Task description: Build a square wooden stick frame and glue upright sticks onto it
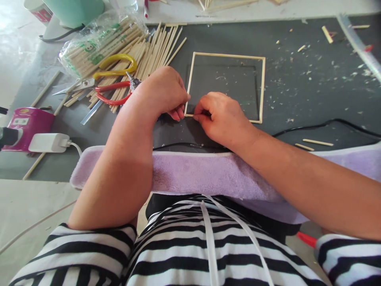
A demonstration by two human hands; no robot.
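A four-sided frame of thin pale sticks (263, 89) is in front of me, its shadow falling on the grey tabletop. My left hand (169, 92) has closed fingers at the frame's left side, close to the near left corner. With thumb and forefinger pinched, my right hand (222, 115) grips the near side of the frame just right of that corner. Beside my left wrist lie red-handled pliers (114, 93), partly hidden by the arm. Scissors with yellow handles (116, 65) rest on a heap of loose wooden sticks (163, 45).
A plastic bag of sticks (98, 45) lies at the back left, near a green container (76, 12). A pink power socket (28, 127) holds a white charger (49, 142). A purple cloth (190, 172) covers the near edge; a black cable (336, 121) runs at right.
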